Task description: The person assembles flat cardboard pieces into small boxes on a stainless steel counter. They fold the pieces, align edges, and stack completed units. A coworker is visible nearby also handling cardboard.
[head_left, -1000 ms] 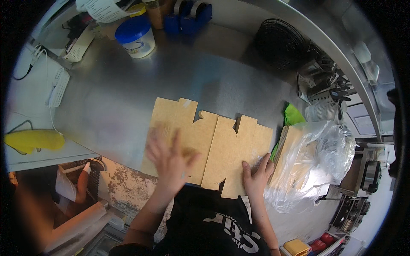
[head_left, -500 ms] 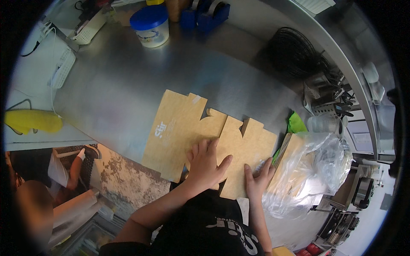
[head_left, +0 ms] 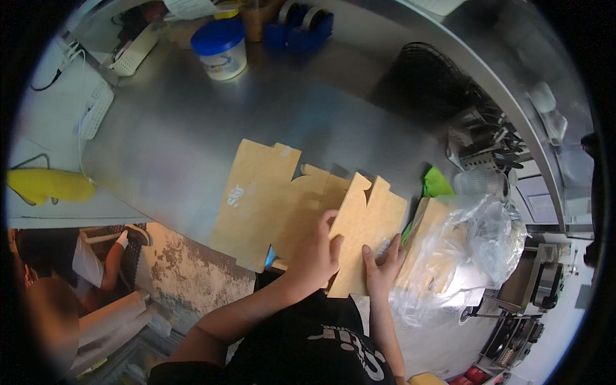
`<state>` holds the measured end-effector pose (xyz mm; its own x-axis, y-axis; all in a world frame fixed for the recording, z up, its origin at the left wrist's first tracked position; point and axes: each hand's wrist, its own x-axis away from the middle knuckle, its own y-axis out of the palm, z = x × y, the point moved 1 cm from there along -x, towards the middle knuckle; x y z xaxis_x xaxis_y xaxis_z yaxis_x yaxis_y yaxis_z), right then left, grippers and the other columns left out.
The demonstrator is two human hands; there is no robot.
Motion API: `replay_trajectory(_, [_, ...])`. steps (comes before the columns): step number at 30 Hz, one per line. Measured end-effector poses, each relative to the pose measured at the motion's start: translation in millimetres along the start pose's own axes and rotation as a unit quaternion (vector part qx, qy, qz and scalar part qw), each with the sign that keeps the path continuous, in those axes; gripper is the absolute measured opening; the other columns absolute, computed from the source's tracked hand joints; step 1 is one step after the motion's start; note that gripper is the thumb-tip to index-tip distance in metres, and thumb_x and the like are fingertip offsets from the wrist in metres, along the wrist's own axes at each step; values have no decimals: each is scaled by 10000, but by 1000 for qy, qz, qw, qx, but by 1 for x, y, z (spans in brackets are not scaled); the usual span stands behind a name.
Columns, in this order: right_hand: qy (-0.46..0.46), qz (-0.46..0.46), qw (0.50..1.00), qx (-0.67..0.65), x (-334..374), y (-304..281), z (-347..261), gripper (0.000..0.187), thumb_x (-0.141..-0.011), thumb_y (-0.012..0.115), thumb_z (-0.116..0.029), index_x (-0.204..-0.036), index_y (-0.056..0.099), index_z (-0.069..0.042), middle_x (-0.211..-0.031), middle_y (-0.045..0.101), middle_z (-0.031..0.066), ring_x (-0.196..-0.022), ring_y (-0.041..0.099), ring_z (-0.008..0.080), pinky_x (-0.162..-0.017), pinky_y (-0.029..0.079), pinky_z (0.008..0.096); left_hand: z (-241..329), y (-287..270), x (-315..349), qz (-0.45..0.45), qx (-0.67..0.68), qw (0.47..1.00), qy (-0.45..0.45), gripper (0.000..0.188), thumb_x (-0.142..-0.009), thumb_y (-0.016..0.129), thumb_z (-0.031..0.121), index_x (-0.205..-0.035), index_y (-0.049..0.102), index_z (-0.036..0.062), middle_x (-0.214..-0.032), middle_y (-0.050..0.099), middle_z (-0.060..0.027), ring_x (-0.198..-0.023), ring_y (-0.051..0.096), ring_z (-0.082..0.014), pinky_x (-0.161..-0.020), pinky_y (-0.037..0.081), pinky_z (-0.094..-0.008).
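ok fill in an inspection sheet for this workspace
Surface: steel table, shiny
Job's things: tan cardboard, mostly flat; its right panel has the left edge raised
Clutter: blue-lidded tub and blue tape dispensers at the back; clear bag and green cloth on the right
Grip: left hand holds the panel's left edge; right hand rests on it
Cables: white cord, far left
Surroundings: another person, lower left

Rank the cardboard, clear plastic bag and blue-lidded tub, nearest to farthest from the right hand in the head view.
1. Cardboard: under the right hand.
2. Clear plastic bag: just right of it.
3. Blue-lidded tub: farther back, to the left.
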<state>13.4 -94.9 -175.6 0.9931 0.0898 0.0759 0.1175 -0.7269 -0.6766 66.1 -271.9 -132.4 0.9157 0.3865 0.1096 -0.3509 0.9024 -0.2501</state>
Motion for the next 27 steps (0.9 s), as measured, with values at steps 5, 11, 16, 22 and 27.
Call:
replay_trajectory(5, [-13, -25, 988, -150, 9, -33, -30, 845, -805, 729, -184, -1433, 220, 59, -1374, 364, 248, -1294, 360, 316, -1052, 326, 385, 33, -25, 2, 23, 142, 989, 40, 384, -934, 507, 34, -1287, 374, -35, -1343, 357, -101, -1033, 578, -169, -837, 499, -281])
replay_trajectory(11, [5, 67, 905, -420, 18, -125, -10, 636, -837, 630, 26, -1397, 329, 18, -1241, 542, 142, -1091, 555, 183, -871, 488, 292, 85, -4, 2, -143, 168, 970, 99, 434, -953, 515, 113, -1328, 320, 15, -1103, 601, -161, -1002, 612, -221, -814, 494, -319])
replay_trajectory(16, [75, 169, 946, -267, -24, -202, 82, 582, -842, 631, -7, -1365, 378, 19, -1175, 594, 168, -1012, 603, 214, -845, 496, 327, 68, -7, -2, -47, -151, 954, 256, 363, -884, 604, 184, -1210, 513, 52, -1207, 548, -135, -1117, 529, -303, -927, 417, -408])
replay_trajectory(22, [3, 259, 936, 240, -26, -172, 72, 592, -767, 697, -29, -1308, 461, 16, -1154, 551, 187, -1084, 538, 331, -942, 424, 392, 7, -70, -13, 100, -392, 894, 192, 327, -838, 626, 183, -1135, 586, 54, -1212, 546, -109, -1138, 496, -307, -953, 383, -460])
replay_trajectory(27, [-250, 12, 952, 177, -3, -68, -21, 590, -780, 685, -87, -1334, 481, -79, -1354, 445, 179, -1267, 396, 362, -1022, 343, 461, -24, -42, -4, -28, -454, 859, 236, 416, -828, 631, 253, -1193, 582, 61, -1354, 459, -98, -1301, 376, -316, -1063, 290, -518])
